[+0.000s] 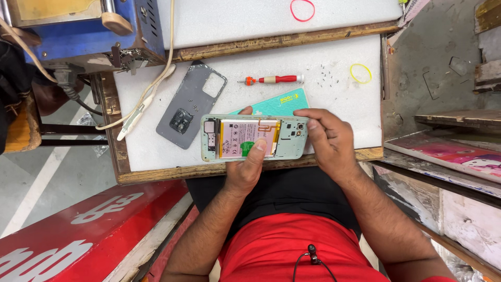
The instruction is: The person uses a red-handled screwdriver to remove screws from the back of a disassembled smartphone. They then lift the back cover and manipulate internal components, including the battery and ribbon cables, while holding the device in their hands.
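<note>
A grey back cover (191,104) lies on the white surface (334,99), with small screws resting on it. Right of it lies a red screwdriver (272,79), and a scatter of tiny screws (326,75) sits just beyond its tip. A yellow rubber band (360,73) lies near the right edge, a pink rubber band (302,10) farther up. A white cable (151,86) trails from the blue machine (88,31) at top left.
</note>
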